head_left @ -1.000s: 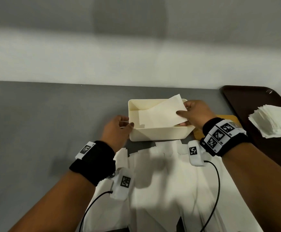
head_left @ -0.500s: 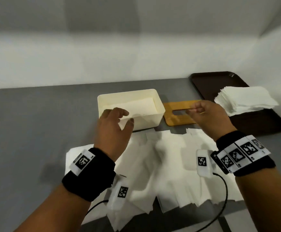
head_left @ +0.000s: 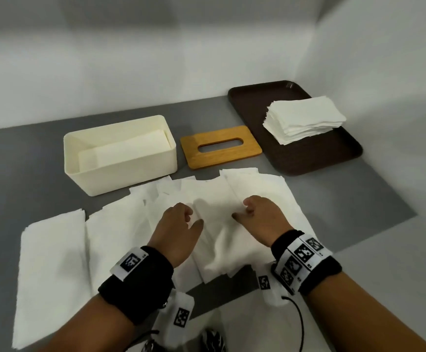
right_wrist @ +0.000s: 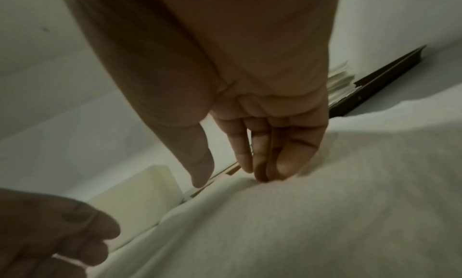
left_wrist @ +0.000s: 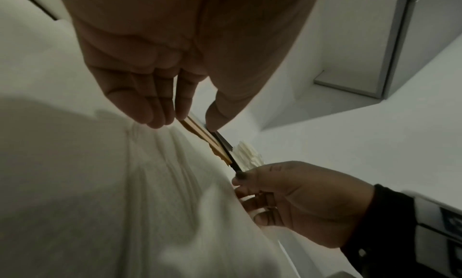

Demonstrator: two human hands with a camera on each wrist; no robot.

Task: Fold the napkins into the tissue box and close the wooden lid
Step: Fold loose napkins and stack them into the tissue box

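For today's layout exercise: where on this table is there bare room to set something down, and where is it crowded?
Bare grey table lies left of the tissue box, and behind the box and wooden lid. The front is crowded: spread napkins under both hands. The tray is partly free beside its napkin stack.

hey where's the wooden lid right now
In the head view the wooden lid lies flat on the grey table, off the box, between the cream tissue box on its left and the brown tray on its right.
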